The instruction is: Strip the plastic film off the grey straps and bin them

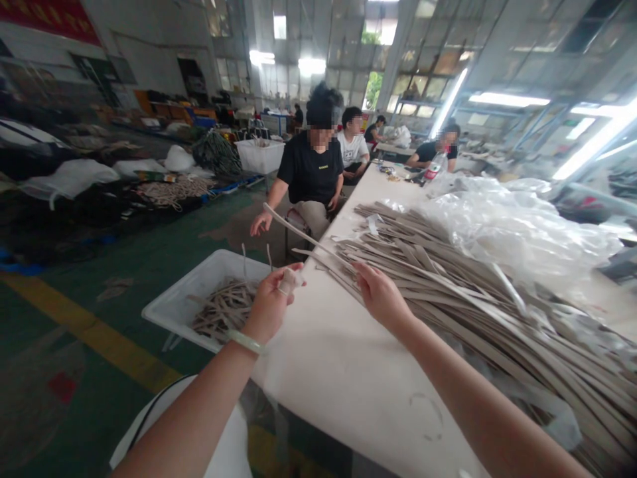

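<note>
My left hand [277, 297], with a pale bangle at its wrist, is closed beside the table's left edge. A small whitish piece [298, 277] shows at its fingertips, too blurred to name. My right hand [379, 291] is closed at the near left end of a pile of long, flat beige strips [448, 285]. Its fingers pinch one beige strip [308, 238], whose free end reaches out past the table edge toward a co-worker. Left of my left hand, a white plastic tub [172, 312] holds many shorter, tangled beige strips [223, 307].
The white table [318, 372] runs away from me. Clear plastic sheeting [517, 226] lies behind the strips, near a bottle [436, 166]. A co-worker in black [313, 166] sits at the table's left side, one hand held out; others sit farther back. Bundles cover the floor at left.
</note>
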Tool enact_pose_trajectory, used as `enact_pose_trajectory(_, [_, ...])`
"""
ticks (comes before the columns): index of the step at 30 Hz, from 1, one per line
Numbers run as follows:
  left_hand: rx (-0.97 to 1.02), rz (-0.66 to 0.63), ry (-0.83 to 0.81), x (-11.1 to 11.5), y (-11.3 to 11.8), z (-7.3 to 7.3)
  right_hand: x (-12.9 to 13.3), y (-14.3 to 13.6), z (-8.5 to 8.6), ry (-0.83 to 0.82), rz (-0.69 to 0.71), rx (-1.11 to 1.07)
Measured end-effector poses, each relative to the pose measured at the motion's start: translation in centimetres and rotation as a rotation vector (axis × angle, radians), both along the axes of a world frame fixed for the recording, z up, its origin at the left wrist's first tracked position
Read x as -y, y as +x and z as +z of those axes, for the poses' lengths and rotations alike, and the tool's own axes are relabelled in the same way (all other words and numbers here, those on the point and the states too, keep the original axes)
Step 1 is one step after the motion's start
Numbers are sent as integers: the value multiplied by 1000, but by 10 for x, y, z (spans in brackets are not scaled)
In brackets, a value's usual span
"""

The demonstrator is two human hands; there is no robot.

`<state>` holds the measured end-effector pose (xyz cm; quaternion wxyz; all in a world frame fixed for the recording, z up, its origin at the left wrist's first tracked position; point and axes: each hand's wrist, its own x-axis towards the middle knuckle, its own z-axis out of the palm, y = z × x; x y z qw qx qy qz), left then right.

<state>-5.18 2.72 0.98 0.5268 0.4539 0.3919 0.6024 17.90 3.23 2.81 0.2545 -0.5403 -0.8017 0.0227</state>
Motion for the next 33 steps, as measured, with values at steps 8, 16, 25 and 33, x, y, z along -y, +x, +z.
enact_pose_trajectory(8, [93,-390,-8,28,-2,26,87,33,-46,-139,72,-132])
enact_pose_trajectory(16, [-267,-796,56,52,18,38,97,1,-9,-1033,542,-925])
enact_pose_trajectory(25, [-314,-668,79,45,-4,41,109,-33,-2,-802,251,-1221])
enact_pose_trajectory(33, [-292,-494,108,37,-24,36,152,-16,14,-496,43,-758])
